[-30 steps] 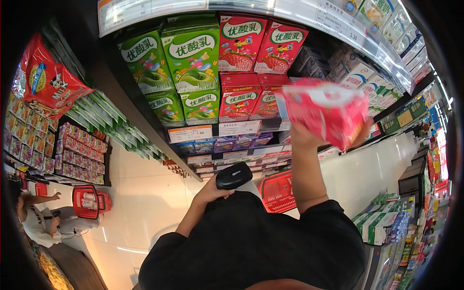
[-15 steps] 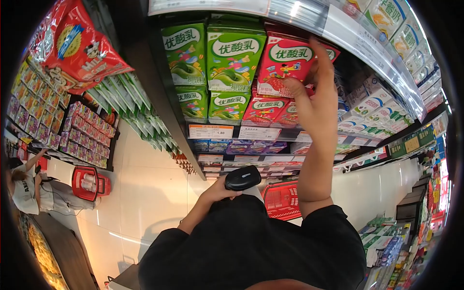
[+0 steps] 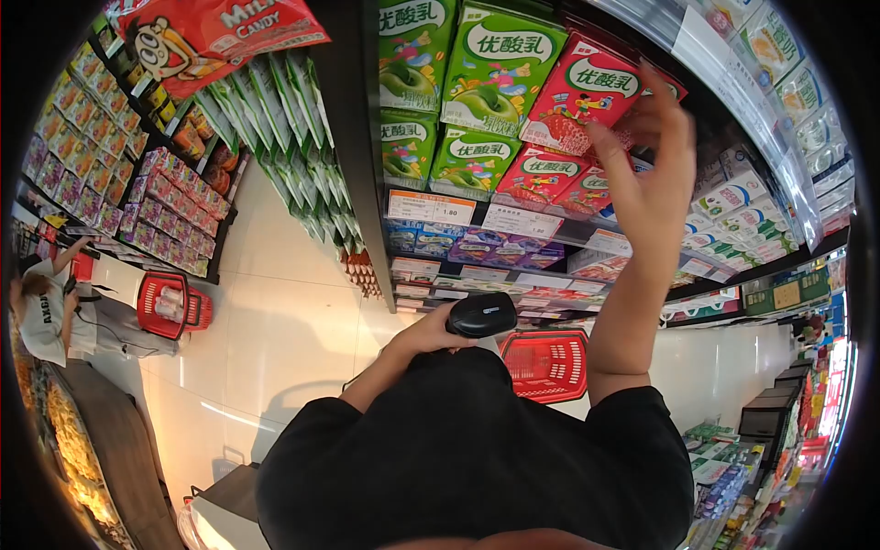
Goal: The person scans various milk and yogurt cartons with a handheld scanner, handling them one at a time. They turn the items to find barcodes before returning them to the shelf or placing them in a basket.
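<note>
My right hand (image 3: 651,174) is raised at the shelf, fingers apart, thumb and fingertips at the right side of an upper red strawberry drink carton (image 3: 582,96); whether they touch it I cannot tell. Another red carton (image 3: 541,174) stands below it. Green apple cartons (image 3: 500,69) stand stacked to the left. Low in front of my body, my left hand (image 3: 423,335) is wrapped round a black handheld device (image 3: 482,315).
A red basket (image 3: 547,365) is beyond my body. Price labels (image 3: 431,207) line the shelf edge. A red candy bag (image 3: 220,37) hangs at upper left. At far left a person (image 3: 46,316) is near another red basket (image 3: 174,304).
The shelf and cartons have shifted right in view, and the hanging bag sits higher. My right hand is still beside the red carton, fingers spread. My left hand keeps the black device.
</note>
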The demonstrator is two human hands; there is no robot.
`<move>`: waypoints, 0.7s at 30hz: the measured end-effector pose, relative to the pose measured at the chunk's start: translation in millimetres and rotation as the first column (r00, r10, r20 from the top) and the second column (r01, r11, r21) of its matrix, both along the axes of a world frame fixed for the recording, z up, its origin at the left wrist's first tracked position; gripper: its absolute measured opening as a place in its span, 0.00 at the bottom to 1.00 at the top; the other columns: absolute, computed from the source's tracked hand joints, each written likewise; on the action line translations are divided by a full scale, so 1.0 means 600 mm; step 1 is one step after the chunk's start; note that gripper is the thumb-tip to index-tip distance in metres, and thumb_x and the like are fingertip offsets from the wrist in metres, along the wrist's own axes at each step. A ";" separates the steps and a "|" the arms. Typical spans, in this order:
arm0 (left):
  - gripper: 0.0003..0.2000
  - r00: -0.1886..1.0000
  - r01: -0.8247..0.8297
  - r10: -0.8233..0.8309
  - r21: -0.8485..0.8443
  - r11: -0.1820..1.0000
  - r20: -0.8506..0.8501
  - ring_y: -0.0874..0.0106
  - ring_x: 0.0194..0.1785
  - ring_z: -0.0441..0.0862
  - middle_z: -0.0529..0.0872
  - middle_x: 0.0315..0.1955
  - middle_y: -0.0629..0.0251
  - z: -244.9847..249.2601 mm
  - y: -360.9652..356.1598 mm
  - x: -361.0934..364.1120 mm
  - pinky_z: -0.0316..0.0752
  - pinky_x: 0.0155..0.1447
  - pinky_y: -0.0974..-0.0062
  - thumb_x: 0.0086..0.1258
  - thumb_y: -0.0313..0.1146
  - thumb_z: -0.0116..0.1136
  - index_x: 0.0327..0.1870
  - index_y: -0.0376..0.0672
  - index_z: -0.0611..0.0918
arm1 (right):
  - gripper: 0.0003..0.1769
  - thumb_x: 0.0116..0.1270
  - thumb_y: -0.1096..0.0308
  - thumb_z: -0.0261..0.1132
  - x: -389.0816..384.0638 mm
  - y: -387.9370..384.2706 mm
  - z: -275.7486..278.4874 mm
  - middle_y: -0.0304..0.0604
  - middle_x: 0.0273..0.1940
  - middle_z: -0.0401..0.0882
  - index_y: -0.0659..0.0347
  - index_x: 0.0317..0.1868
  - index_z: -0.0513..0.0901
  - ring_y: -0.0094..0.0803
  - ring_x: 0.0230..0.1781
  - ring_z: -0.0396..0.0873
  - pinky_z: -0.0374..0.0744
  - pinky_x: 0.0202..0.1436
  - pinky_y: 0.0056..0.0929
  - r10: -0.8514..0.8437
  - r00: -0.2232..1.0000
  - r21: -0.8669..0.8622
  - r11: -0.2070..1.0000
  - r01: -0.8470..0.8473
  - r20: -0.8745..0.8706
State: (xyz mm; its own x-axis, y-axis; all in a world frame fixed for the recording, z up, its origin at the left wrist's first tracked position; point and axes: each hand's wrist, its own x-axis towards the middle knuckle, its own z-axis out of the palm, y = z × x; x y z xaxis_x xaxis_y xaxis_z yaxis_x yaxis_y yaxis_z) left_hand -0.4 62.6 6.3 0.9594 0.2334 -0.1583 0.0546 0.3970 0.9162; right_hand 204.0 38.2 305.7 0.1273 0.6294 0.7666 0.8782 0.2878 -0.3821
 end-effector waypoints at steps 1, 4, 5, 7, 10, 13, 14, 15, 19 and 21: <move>0.31 1.000 -0.019 0.019 0.009 1.000 0.006 0.78 0.24 0.78 0.83 0.30 0.65 -0.005 -0.001 -0.002 0.74 0.28 0.80 0.56 0.26 0.71 0.61 0.34 0.71 | 0.30 0.56 0.72 0.71 0.000 0.009 -0.001 0.48 0.45 0.77 0.56 0.61 0.75 0.38 0.42 0.79 0.78 0.38 0.30 -0.173 0.973 0.220 0.966 0.136 0.156; 0.31 0.999 -0.050 0.050 0.013 0.999 0.016 0.79 0.24 0.77 0.82 0.29 0.66 -0.011 -0.006 -0.012 0.73 0.28 0.80 0.56 0.27 0.71 0.61 0.35 0.70 | 0.25 0.56 0.71 0.72 -0.028 0.025 -0.013 0.50 0.54 0.73 0.57 0.56 0.80 0.40 0.52 0.75 0.77 0.48 0.32 -0.338 0.904 0.450 0.871 0.196 0.262; 0.31 0.998 -0.056 0.056 0.011 0.998 0.022 0.80 0.23 0.77 0.82 0.28 0.67 -0.009 -0.006 -0.016 0.72 0.28 0.81 0.56 0.28 0.71 0.61 0.36 0.70 | 0.22 0.58 0.71 0.72 -0.038 0.028 -0.015 0.51 0.58 0.70 0.58 0.54 0.81 0.41 0.57 0.72 0.75 0.55 0.35 -0.319 0.911 0.456 0.872 0.175 0.260; 0.31 0.997 -0.076 0.075 0.012 0.997 0.013 0.80 0.24 0.77 0.82 0.29 0.67 -0.001 -0.007 -0.027 0.72 0.28 0.81 0.56 0.28 0.71 0.62 0.36 0.70 | 0.24 0.57 0.70 0.72 -0.048 0.038 -0.014 0.53 0.60 0.68 0.57 0.56 0.80 0.45 0.58 0.71 0.72 0.58 0.37 -0.329 0.891 0.464 0.872 0.158 0.314; 0.32 0.993 -0.112 0.112 0.023 0.993 0.027 0.80 0.24 0.77 0.82 0.30 0.67 -0.013 -0.011 -0.036 0.72 0.28 0.80 0.56 0.28 0.71 0.62 0.36 0.70 | 0.27 0.54 0.74 0.70 -0.052 0.044 -0.015 0.54 0.62 0.67 0.55 0.56 0.79 0.48 0.60 0.68 0.69 0.60 0.40 -0.298 0.895 0.451 0.883 0.127 0.332; 0.32 0.990 -0.137 0.136 0.036 0.990 0.036 0.80 0.25 0.77 0.83 0.31 0.67 -0.019 -0.018 -0.049 0.73 0.28 0.80 0.55 0.27 0.71 0.62 0.36 0.70 | 0.21 0.56 0.77 0.67 -0.027 0.027 -0.047 0.54 0.61 0.67 0.61 0.52 0.78 0.47 0.61 0.68 0.69 0.62 0.39 -0.192 0.957 0.590 0.807 0.028 0.218; 0.32 0.989 -0.145 0.144 0.039 0.989 0.024 0.80 0.24 0.77 0.83 0.31 0.67 -0.019 -0.018 -0.054 0.73 0.28 0.81 0.55 0.27 0.71 0.62 0.35 0.70 | 0.19 0.59 0.79 0.64 -0.013 0.016 -0.061 0.54 0.59 0.67 0.65 0.52 0.74 0.46 0.61 0.69 0.69 0.64 0.40 -0.145 0.963 0.644 0.764 -0.037 0.227; 0.32 0.990 -0.136 0.135 0.038 0.990 0.033 0.80 0.24 0.77 0.83 0.31 0.67 -0.019 -0.019 -0.059 0.73 0.28 0.81 0.55 0.27 0.71 0.62 0.35 0.70 | 0.21 0.59 0.80 0.63 0.005 0.001 -0.084 0.55 0.58 0.67 0.65 0.54 0.72 0.47 0.62 0.68 0.68 0.65 0.42 -0.154 0.966 0.661 0.750 -0.021 0.206; 0.31 0.977 -0.195 0.193 0.010 0.981 0.090 0.80 0.24 0.77 0.83 0.31 0.67 -0.024 -0.030 -0.076 0.73 0.28 0.81 0.56 0.26 0.71 0.61 0.35 0.71 | 0.24 0.61 0.78 0.61 0.068 -0.058 -0.255 0.57 0.61 0.64 0.67 0.58 0.67 0.51 0.64 0.65 0.63 0.67 0.48 -0.359 0.931 0.604 0.757 0.249 0.066; 0.29 0.970 -0.219 0.219 -0.013 0.976 0.104 0.80 0.24 0.77 0.82 0.29 0.67 -0.029 -0.031 -0.074 0.73 0.28 0.81 0.57 0.26 0.70 0.59 0.35 0.72 | 0.27 0.61 0.74 0.61 0.057 -0.089 -0.324 0.61 0.64 0.62 0.67 0.61 0.67 0.55 0.66 0.62 0.59 0.69 0.53 -0.468 0.876 0.424 0.821 0.383 0.115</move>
